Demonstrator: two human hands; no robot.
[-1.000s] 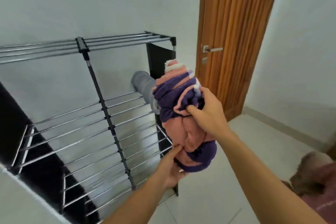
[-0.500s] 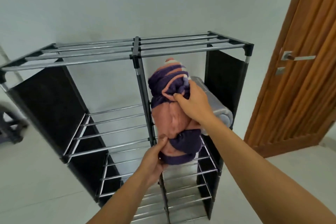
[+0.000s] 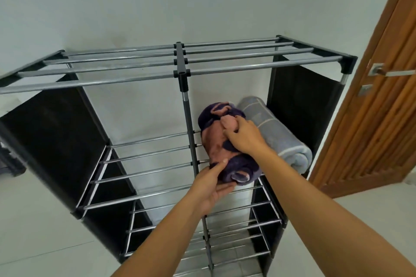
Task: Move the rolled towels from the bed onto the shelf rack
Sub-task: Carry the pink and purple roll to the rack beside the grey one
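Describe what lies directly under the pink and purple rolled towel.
Metal shelf bars run under the pink and purple rolled towel; the left hand cups its near end. Actual contact underneath is hidden.

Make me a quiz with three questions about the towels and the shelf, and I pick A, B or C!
1. Where is the rolled pink-and-purple towel?
A. On the top bars
B. On the second tier of the black and silver metal shelf rack, right section
C. On the floor

2. How many rolled towels are on the rack?
A. Two
B. Four
C. None

3. What is the right hand doing?
A. Turning the door handle
B. Hanging free
C. Gripping the pink-and-purple towel

Answers:
1 B: it lies on the bars right of the centre post, beside the rolled grey towel.
2 A: only the pink-and-purple one and the grey one show.
3 C: its fingers curl into the cloth, while the left hand holds the near end.
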